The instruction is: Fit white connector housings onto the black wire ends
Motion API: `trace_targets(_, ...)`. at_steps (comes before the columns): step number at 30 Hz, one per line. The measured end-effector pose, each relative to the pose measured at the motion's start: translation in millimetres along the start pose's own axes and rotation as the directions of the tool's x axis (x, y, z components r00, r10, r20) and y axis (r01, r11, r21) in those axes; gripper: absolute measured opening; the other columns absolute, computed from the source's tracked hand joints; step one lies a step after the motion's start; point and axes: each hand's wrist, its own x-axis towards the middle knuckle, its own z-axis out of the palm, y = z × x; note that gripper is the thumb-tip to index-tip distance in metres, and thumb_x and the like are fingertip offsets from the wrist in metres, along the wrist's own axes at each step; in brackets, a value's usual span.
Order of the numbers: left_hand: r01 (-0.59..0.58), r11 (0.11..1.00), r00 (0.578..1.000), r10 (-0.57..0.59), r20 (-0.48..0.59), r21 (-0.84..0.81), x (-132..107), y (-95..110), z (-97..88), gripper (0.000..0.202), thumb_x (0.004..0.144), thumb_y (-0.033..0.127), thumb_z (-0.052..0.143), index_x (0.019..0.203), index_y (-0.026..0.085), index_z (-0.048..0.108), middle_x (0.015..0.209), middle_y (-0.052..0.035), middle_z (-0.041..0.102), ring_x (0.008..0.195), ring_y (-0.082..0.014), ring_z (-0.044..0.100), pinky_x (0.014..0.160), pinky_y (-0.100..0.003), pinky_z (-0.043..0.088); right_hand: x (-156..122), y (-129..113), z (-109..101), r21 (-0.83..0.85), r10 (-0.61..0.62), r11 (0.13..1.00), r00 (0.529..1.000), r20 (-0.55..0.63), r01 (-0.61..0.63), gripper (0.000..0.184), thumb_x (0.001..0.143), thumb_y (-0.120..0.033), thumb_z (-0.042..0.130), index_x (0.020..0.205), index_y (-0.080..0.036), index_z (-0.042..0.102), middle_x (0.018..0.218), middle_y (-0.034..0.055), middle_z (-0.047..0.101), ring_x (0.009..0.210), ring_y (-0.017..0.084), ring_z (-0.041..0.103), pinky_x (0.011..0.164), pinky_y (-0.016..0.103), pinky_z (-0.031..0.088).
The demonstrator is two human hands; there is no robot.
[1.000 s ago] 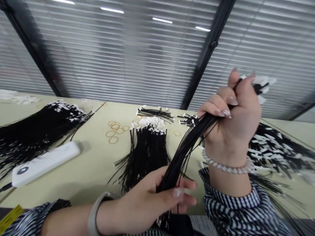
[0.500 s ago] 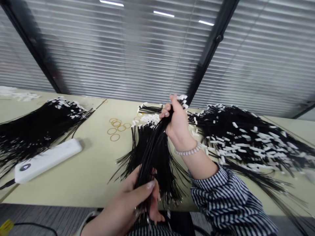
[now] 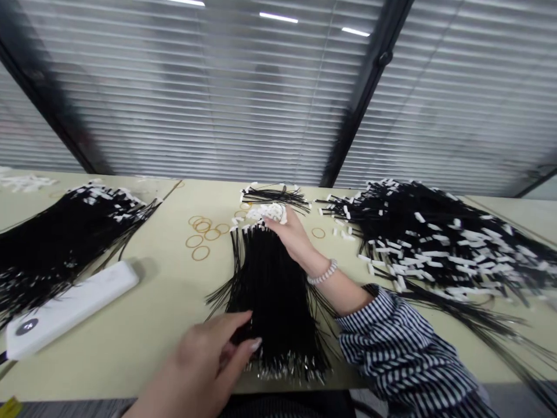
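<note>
Head view: left hand [image 3: 201, 360] is hovering open by aligned wires [image 3: 274, 290]; right hand [image 3: 295, 237] is touching their white ends [image 3: 268, 212], grip unclear; right-side pile [image 3: 404, 212] is lying unaligned.

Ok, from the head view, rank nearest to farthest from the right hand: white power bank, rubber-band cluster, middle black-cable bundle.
1. Middle black-cable bundle: under the right hand.
2. Rubber-band cluster: left of the bundle.
3. White power bank: farther left.
</note>
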Motion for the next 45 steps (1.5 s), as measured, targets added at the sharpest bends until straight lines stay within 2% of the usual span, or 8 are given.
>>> trace_targets(5, -0.074, 0.994, 0.982, 0.088, -0.169, 0.086, 27.6, -19.2, -27.2, 0.042, 0.083, 0.045, 0.045, 0.112, 0.016, 0.057, 0.097, -0.0102, 0.069, 0.079, -0.0221, 0.067, 0.063, -0.031, 0.056, -12.7, -6.1, -54.1, -0.295, -0.088, 0.953, 0.995, -0.052, 0.069, 0.069, 0.076, -0.051, 0.056, 0.133, -0.019, 0.039, 0.148, 0.007, 0.02, 0.137, 0.02, 0.013, 0.112, 0.035, 0.009)
trace_targets(10, -0.063, 0.982, 0.998, 0.056, 0.042, 0.18, 56.5, -36.7, -8.9, 0.059, 0.088, 0.045, 0.032, 0.135, 0.009, 0.034, 0.136, -0.017, 0.043, 0.125, -0.0284, 0.041, 0.102, -0.049, 0.034, -63.1, 17.1, -88.3, -0.481, 0.043, 0.877, 0.996, 0.076, -0.001, 0.083, 0.071, -0.057, 0.058, 0.138, -0.015, 0.033, 0.146, 0.0145, 0.021, 0.136, 0.028, 0.015, 0.111, 0.047, 0.01)
trace_targets(16, -0.121, 0.98, 0.978, 0.091, 0.186, 0.157, 64.4, -31.6, 24.3, 0.064, 0.088, 0.049, 0.03, 0.141, 0.012, 0.024, 0.145, -0.0174, 0.025, 0.135, -0.0297, 0.017, 0.107, -0.055, 0.019, -96.8, 29.4, -52.6, -0.701, 0.203, 0.697, 0.895, 0.398, 0.153, 0.09, 0.08, -0.063, 0.038, 0.143, -0.009, 0.003, 0.148, 0.0177, -0.003, 0.137, 0.025, -0.003, 0.11, 0.047, 0.013)
trace_targets(28, -0.223, 0.975, 0.941, 0.21, 0.264, 0.021, 44.4, -22.5, 31.9, 0.078, 0.083, 0.054, 0.04, 0.143, 0.01, 0.015, 0.148, -0.0186, 0.01, 0.136, -0.033, 0.003, 0.108, -0.057, 0.015, -112.9, 27.6, -20.3, -0.718, 0.131, 0.616, 0.856, 0.5, 0.325, 0.078, 0.086, -0.058, 0.029, 0.144, -0.012, 0.004, 0.147, 0.0181, -0.013, 0.135, 0.032, -0.007, 0.108, 0.053, 0.013)
trace_targets(33, -0.134, 0.991, 0.965, 0.135, 0.227, -0.021, 41.1, -23.8, 23.2, 0.068, 0.089, 0.049, 0.031, 0.143, 0.013, 0.014, 0.149, -0.0145, 0.011, 0.137, -0.0273, 0.006, 0.11, -0.051, 0.017, -112.4, 36.8, -26.3, -0.761, 0.102, 0.59, 0.91, 0.402, 0.27, 0.07, 0.088, -0.052, 0.03, 0.144, -0.019, 0.005, 0.149, 0.0123, -0.014, 0.136, 0.032, -0.008, 0.107, 0.056, 0.015)
trace_targets(39, -0.009, 0.999, 0.986, 0.016, -0.164, 0.045, 57.6, -43.6, -16.4, 0.065, 0.089, 0.043, 0.036, 0.141, 0.01, 0.017, 0.147, -0.0165, 0.023, 0.133, -0.0232, 0.027, 0.108, -0.043, 0.026, -96.5, 3.7, -49.0, -0.726, -0.214, 0.616, 0.952, 0.218, 0.305, 0.058, 0.086, -0.044, 0.042, 0.137, -0.025, 0.023, 0.15, 0.0072, -0.002, 0.137, 0.031, 0.006, 0.104, 0.055, 0.027)
trace_targets(43, 0.172, 0.958, 0.944, -0.093, -0.316, 0.232, 81.2, -85.7, -77.9, 0.049, 0.087, 0.041, 0.038, 0.127, 0.014, 0.041, 0.108, -0.0097, 0.066, 0.097, -0.0194, 0.063, 0.086, -0.03, 0.047, -89.9, -23.3, -64.0, -0.737, -0.449, 0.529, 0.875, 0.179, 0.422, 0.05, 0.083, -0.039, 0.047, 0.13, -0.025, 0.034, 0.148, 0.0099, 0.011, 0.135, 0.032, 0.017, 0.102, 0.053, 0.031)
trace_targets(45, 0.274, 0.924, 0.924, -0.176, -0.339, 0.266, 92.1, -115.7, -115.6, 0.042, 0.085, 0.043, 0.036, 0.107, 0.015, 0.058, 0.077, -0.006, 0.07, 0.076, -0.0208, 0.067, 0.074, -0.029, 0.049, -86.0, -19.2, -68.8, -0.76, -0.562, 0.446, 0.809, 0.174, 0.473, 0.046, 0.083, -0.035, 0.049, 0.126, -0.022, 0.039, 0.147, 0.0124, 0.014, 0.133, 0.034, 0.019, 0.102, 0.054, 0.029)
